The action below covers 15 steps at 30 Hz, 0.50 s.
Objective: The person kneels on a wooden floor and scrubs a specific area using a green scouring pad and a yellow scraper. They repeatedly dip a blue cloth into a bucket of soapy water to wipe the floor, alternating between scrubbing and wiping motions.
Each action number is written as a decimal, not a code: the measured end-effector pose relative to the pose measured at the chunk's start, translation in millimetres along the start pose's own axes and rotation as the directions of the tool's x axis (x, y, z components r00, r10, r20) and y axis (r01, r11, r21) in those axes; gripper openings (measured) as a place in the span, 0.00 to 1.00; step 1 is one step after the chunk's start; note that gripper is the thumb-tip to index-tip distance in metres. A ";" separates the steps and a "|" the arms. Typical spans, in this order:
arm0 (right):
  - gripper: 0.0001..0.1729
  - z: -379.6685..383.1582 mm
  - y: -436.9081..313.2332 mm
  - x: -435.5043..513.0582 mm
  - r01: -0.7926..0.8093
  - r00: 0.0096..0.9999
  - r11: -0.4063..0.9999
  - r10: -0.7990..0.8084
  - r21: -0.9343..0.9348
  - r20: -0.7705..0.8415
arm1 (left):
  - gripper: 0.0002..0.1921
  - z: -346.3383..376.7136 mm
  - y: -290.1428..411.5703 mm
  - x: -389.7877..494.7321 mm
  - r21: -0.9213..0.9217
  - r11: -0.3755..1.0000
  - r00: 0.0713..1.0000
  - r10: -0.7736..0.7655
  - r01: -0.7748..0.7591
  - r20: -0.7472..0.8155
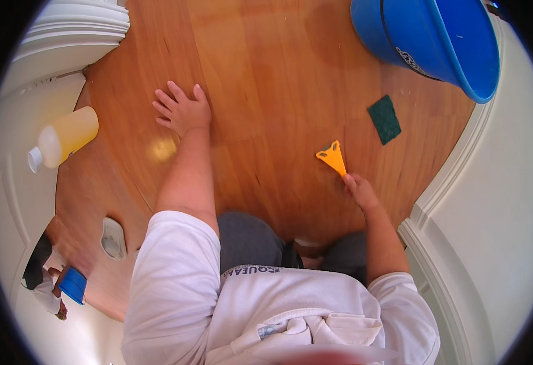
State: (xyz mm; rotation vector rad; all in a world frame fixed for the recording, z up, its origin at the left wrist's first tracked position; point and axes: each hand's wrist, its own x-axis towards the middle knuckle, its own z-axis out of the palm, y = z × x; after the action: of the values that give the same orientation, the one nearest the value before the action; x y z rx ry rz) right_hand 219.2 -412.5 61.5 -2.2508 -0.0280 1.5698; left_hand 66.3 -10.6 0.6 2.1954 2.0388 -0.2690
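Observation:
My left hand (185,109) rests palm down on the wooden floor (266,105) with its fingers spread, holding nothing. In my right hand (361,190) is the handle of a yellow plastic scraper (333,158), its wide head pointing away from me over the boards. Whether the scraper's edge touches the wood I cannot tell. Beyond it, to the right, a dark green scouring pad (384,120) lies flat on the floor. A large blue bucket (380,32) stands farther off at the upper right, its inner wall partly visible.
A clear bottle of yellow liquid (72,134) with a white cap stands by the left wall. White baseboard (453,150) borders the right side. A whitish oblong object (113,239) lies at lower left. Behind it are another person (42,278) and a smaller blue bucket (72,286).

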 end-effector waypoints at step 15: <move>0.22 -5.0 -38.2 19.7 0.010 0.994 0.983 0.010 0.182 -0.107 | 0.34 2.3 -1.3 1.5 -0.003 1.000 1.000 0.000 0.000 -0.010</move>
State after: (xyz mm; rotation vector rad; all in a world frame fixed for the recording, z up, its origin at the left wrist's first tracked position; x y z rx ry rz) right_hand 238.9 -374.1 57.8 -2.1870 0.1405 1.3880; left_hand 65.0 -9.6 -2.0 2.1998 2.0423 -0.2558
